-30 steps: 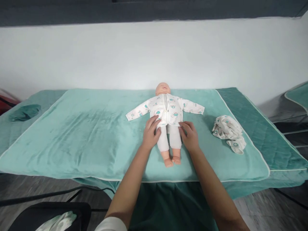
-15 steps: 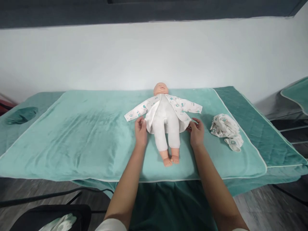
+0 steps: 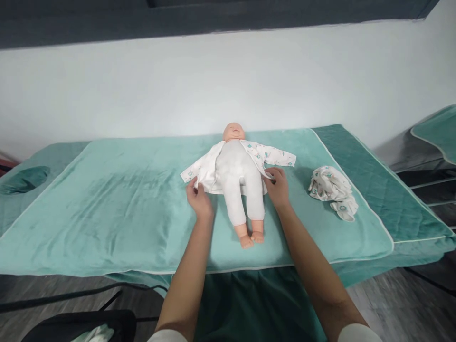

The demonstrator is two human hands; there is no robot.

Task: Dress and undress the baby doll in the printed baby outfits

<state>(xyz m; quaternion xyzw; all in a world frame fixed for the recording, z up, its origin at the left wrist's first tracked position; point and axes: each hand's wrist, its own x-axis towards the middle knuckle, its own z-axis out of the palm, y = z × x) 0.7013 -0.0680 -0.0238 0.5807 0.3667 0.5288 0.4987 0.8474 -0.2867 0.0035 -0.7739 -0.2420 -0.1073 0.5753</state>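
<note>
A baby doll (image 3: 235, 164) with a white cloth body lies face up, its head toward the wall and its feet toward me. It wears a white baby shirt (image 3: 280, 156) with a small green print, open down the front, sleeves spread to both sides. My left hand (image 3: 199, 197) pinches the lower edge of the shirt's left panel, which is folded outward and shows its plain inside. At the doll's right side, my right hand (image 3: 277, 186) has its fingers closed on the other front panel near the hem.
A crumpled printed cloth (image 3: 333, 190) lies to the right on the green bed cover (image 3: 124, 204). Behind the bed rises a white wall (image 3: 178, 85). A black chair (image 3: 81, 323) with cloth on it stands at lower left.
My left hand has drawn the left panel outward, so more of the doll's body shows. My right hand has moved inward and up with the right panel's edge.
</note>
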